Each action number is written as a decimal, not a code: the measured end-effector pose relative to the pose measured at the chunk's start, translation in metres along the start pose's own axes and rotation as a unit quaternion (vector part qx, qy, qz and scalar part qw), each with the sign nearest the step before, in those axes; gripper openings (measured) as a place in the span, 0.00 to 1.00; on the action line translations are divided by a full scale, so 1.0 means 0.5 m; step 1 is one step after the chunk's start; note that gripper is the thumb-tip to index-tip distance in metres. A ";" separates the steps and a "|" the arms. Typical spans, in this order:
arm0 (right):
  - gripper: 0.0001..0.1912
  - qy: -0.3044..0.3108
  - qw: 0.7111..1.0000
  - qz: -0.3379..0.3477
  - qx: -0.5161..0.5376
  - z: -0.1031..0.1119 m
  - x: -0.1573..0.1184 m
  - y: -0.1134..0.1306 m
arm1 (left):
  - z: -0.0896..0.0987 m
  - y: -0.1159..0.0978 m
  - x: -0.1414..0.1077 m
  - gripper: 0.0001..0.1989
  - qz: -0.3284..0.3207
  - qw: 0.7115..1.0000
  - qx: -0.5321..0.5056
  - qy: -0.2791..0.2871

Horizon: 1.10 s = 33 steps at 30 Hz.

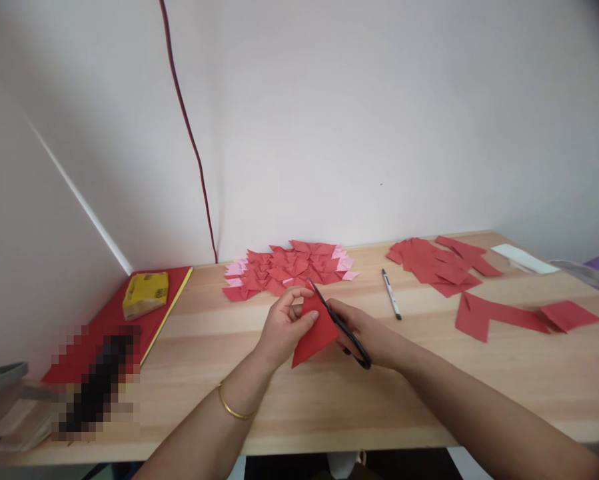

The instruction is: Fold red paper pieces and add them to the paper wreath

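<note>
Between thumb and fingers, my left hand (285, 325) pinches a piece of red paper (315, 335) held up over the middle of the table. My right hand (366, 331) is closed around black-handled scissors (349, 331), whose blades lie along the paper's upper right edge. Whether the blades are parted I cannot tell. Behind my hands lies a heap of folded red and pink paper pieces (299, 263). A white and black pen (392, 295) rests on the table, right of the heap.
Flat red paper pieces (432, 263) are piled at the back right, with red offcuts (504, 315) before them and a white strip (524, 259) beside. A yellow packet (146, 293) sits on a red sheet (114, 327) at left. A cable (189, 133) hangs along the wall.
</note>
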State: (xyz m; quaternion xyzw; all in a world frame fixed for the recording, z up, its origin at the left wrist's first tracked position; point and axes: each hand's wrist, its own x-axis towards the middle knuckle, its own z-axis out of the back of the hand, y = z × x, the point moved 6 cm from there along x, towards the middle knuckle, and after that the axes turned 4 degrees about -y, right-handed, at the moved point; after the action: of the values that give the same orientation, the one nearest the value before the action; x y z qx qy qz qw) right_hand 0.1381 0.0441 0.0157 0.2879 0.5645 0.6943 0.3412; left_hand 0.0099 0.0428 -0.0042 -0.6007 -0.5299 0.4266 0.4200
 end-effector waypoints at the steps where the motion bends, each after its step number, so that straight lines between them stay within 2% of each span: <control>1: 0.07 0.000 1.000 -0.001 0.003 0.000 0.000 -0.001 | -0.001 0.001 0.001 0.20 0.000 1.000 -0.001 0.003; 28: 0.04 -0.049 0.998 -0.023 0.012 0.002 0.003 -0.006 | 0.001 0.007 0.003 0.20 -0.001 1.000 0.003 0.016; 30: 0.05 -0.076 0.996 -0.041 0.021 0.013 0.008 -0.016 | 0.007 0.004 0.006 0.19 -0.013 1.000 0.003 -0.001; 33: 0.10 -0.144 0.985 -0.041 0.083 0.042 0.018 -0.031 | 0.028 -0.009 0.014 0.20 -0.055 0.996 -0.001 -0.068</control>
State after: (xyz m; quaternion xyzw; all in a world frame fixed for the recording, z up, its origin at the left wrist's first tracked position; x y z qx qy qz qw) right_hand 0.1514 0.0655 0.0046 0.3891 0.5759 0.5820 0.4222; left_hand -0.0041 0.0509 -0.0043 -0.5408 -0.5895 0.4424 0.4054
